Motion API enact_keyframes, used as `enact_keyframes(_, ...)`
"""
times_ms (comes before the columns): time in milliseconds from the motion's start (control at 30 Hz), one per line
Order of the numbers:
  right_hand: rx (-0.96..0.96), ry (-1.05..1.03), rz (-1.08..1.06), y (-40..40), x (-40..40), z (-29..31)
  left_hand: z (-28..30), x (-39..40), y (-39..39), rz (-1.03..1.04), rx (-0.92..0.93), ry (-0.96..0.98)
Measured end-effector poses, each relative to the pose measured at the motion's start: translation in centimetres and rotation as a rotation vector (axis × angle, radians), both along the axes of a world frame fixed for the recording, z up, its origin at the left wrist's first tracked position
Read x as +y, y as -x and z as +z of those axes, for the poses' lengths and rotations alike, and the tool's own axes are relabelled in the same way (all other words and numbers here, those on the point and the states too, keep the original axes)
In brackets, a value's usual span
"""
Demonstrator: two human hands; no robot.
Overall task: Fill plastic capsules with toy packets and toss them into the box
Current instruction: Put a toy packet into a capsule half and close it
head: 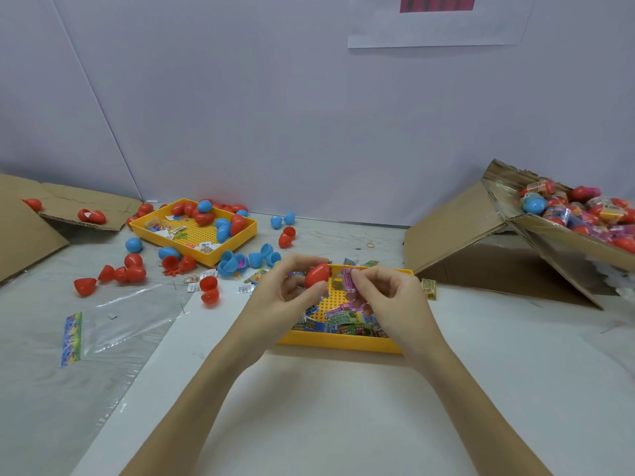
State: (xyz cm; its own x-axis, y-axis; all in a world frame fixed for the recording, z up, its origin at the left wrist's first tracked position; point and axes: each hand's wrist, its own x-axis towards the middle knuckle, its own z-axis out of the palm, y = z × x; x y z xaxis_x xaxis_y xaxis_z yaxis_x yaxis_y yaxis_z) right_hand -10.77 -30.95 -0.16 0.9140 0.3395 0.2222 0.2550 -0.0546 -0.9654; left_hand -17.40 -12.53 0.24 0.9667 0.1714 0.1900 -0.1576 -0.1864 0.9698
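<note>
The left hand holds one red capsule in its grip, with fingers and thumb curled round it. The right hand pinches one pink toy packet between thumb and fingertips, just beside the capsule. Both are held above the near yellow tray, which sits on the desk right in front of the person.

In that tray lie many more toy packets, green, blue and pink. They are piled up, so I cannot count them.

There are two yellow trays. The far yellow tray is to the left and further back. It holds some red and blue capsule halves and a few small packets.

Lots of loose capsule halves, red and blue, lie on the desk around the far tray, too many and too jumbled to count well.

On the right a big cardboard box is tipped on its side. Filled capsules are heaped in it, mostly red, one blue.

On the left lies one clear plastic bag with a rainbow strip. Flat cardboard lies at the far left.
</note>
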Motion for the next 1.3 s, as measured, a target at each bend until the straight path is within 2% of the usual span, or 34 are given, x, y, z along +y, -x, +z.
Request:
enact_keyframes(200, -0.063, 0.042, -0.063, 0.2, 0.2, 0.0, 0.1, -0.7, -0.1, 0.037, -0.024, 0.116)
enact_keyframes(500, -0.073, 0.063, -0.084, 0.5, 0.5, -0.4, -0.1, -1.3, -0.2, 0.076, 0.039, 0.066)
enact_keyframes(833, -0.043, 0.019, -0.046, 0.5, 0.5, -0.4, 0.1, -1.5, 0.0, 0.080, 0.002, 0.056)
enact_keyframes(1067, 0.055, -0.135, 0.011, 0.7, 0.5, -0.1, 0.5, -1.4, 0.3, 0.031, -0.023, 0.140)
enact_keyframes(1300, -0.011, -0.149, 0.003, 1.1, 1.0, 0.0, 0.6, -1.2, 0.4, 0.059, -0.067, 0.121)
